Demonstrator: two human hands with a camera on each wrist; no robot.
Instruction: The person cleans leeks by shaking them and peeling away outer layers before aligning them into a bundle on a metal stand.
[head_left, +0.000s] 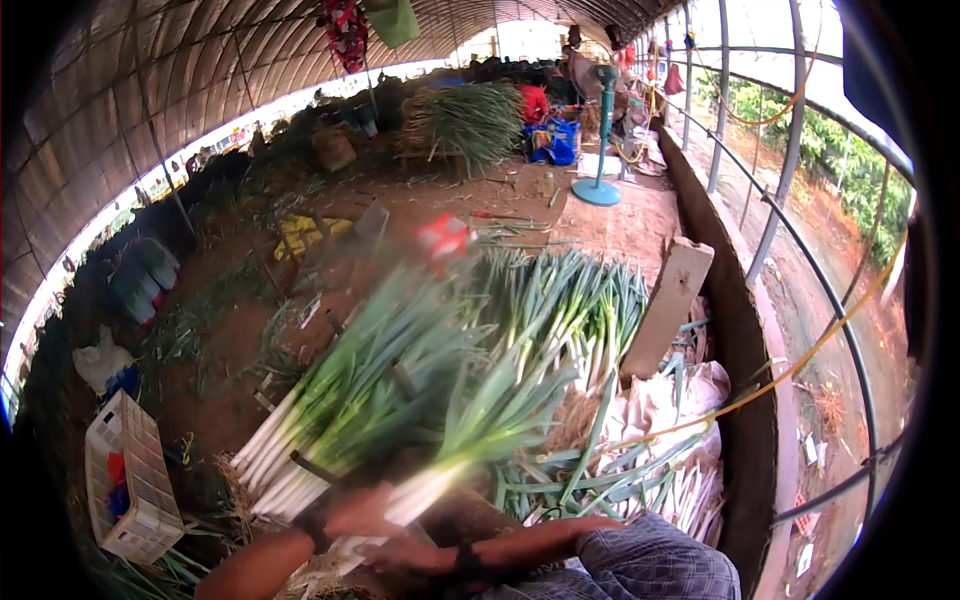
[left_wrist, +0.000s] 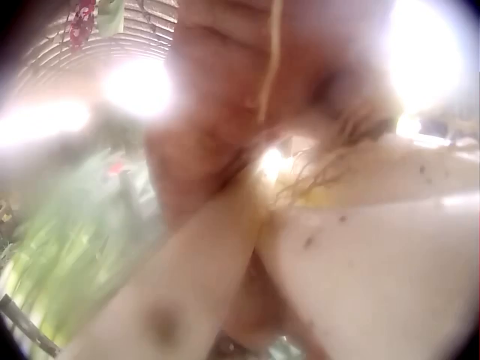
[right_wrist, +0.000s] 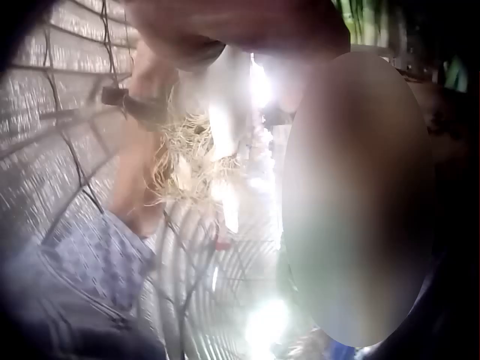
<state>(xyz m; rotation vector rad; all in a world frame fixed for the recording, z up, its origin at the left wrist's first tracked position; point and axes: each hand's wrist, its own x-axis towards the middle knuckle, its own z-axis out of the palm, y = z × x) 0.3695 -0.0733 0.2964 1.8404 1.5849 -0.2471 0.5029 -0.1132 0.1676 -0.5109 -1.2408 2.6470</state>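
A bunch of long green onions (head_left: pixel 435 475) lies slanted in front of the person, white ends low and leaves (head_left: pixel 515 400) spread up to the right. My left hand (head_left: pixel 362 512) grips the white stalks from the left. Just below it, my right hand (head_left: pixel 408 550) holds the same bunch near the roots. Up close in the left wrist view, white stalks (left_wrist: pixel 360 262) cross in front of the fingers. Shaggy roots (right_wrist: pixel 193 161) hang under the fingers in the right wrist view. A larger pile of green onions (head_left: pixel 340 410) lies left, between short upright stakes.
More green onions (head_left: pixel 560 310) lie behind, beside a leaning wooden board (head_left: pixel 668 305). A pale sack (head_left: pixel 680 395) with loose stalks is at right, by a low wall (head_left: pixel 740 390). A plastic crate (head_left: pixel 150 480) stands left; a teal fan (head_left: pixel 598 190) farther back.
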